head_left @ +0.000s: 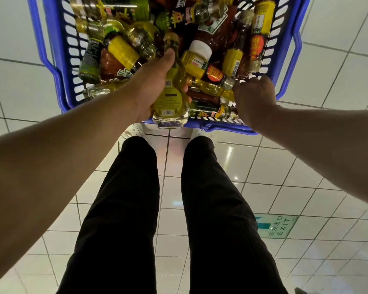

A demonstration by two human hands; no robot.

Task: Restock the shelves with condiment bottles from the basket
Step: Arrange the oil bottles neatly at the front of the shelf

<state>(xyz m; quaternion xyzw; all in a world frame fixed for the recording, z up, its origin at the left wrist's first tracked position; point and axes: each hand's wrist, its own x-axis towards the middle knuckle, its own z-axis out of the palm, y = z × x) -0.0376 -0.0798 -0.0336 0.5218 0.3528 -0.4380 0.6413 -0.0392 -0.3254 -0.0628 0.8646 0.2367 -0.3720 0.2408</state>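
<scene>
We had our left hand [157, 81] wrapped around a yellow oil bottle [170, 98], its base tilted out over the near rim of the blue basket [57, 66], which stood on the tiled floor [306, 177] in front of our feet. Our right hand [254, 98] reached into the basket's near right corner with fingers curled down among the bottles [200, 58]; we could not tell whether it gripped one. We judged that the glass could slip, since only one hand held it and the floor below was hard, and that pulling a buried bottle free might set the loose heap rolling and knocking together. We counted one basket, one bottle lifted, and well over a dozen others lying jumbled, too overlapped for a firm tally. No shelves showed here.
</scene>
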